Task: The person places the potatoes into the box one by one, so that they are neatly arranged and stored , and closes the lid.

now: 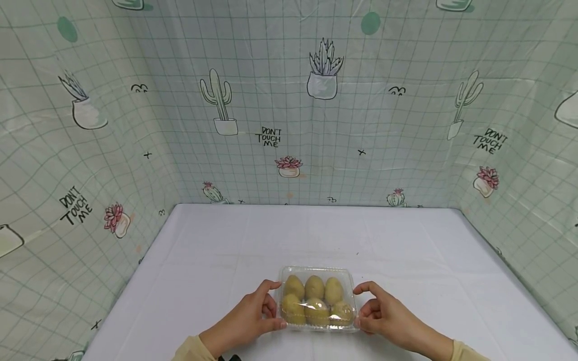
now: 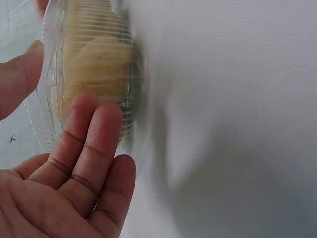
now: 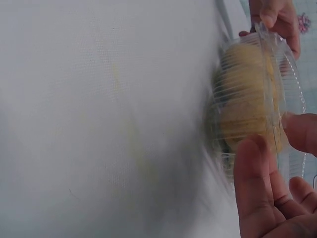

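Note:
A clear plastic clamshell box (image 1: 318, 271) sits at the near middle of the white table, with its lid shut. Several yellow-brown oval fruits, perhaps kiwis (image 1: 314, 287), show through the lid in two rows. My left hand (image 1: 248, 316) holds the box's left edge, thumb at the near corner and index finger at the far one. On the opposite edge, my right hand (image 1: 393, 316) grips in mirror fashion. The left wrist view shows fingertips (image 2: 106, 116) against the ribbed side. In the right wrist view, the thumb (image 3: 299, 130) is at the rim and a finger below it.
The white tablecloth (image 1: 217, 240) spreads around the box. Curtains with grid lines and potted cactus prints (image 1: 289, 100) stand behind the table and at both sides. A small dark object (image 1: 234, 358) peeks in at the bottom edge, near the left sleeve.

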`<state>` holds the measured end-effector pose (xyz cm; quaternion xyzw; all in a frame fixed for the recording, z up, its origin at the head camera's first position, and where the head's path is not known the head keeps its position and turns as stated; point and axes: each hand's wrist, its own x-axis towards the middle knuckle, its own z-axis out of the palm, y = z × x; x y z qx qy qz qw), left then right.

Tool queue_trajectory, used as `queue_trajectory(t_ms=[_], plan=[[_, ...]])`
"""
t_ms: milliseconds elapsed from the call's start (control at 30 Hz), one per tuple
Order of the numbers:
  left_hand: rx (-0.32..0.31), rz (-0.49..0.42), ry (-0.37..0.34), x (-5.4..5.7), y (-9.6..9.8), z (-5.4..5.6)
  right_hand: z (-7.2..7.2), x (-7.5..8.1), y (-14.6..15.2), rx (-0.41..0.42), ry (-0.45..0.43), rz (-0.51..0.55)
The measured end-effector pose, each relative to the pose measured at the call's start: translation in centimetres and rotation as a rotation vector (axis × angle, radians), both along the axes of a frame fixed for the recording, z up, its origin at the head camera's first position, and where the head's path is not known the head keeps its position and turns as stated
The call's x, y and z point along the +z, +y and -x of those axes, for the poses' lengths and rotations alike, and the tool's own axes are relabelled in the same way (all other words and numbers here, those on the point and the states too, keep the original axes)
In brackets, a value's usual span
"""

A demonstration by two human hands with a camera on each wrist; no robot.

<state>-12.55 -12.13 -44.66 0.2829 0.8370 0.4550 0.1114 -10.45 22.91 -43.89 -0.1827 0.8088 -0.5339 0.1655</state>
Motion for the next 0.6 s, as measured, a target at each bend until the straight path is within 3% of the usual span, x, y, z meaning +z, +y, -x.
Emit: queue_trajectory(t_ms=[300,600], plan=[[0.009,-0.011,-0.022,-0.04,0.11,-0.01,-0.26,-0.39,0.12,0.059,-0.097,0.068],[-0.002,-0.032,-0.026,-0.08,0.16,-0.04,-0.25,-0.23,0.08,0.078,-0.096,0.091]])
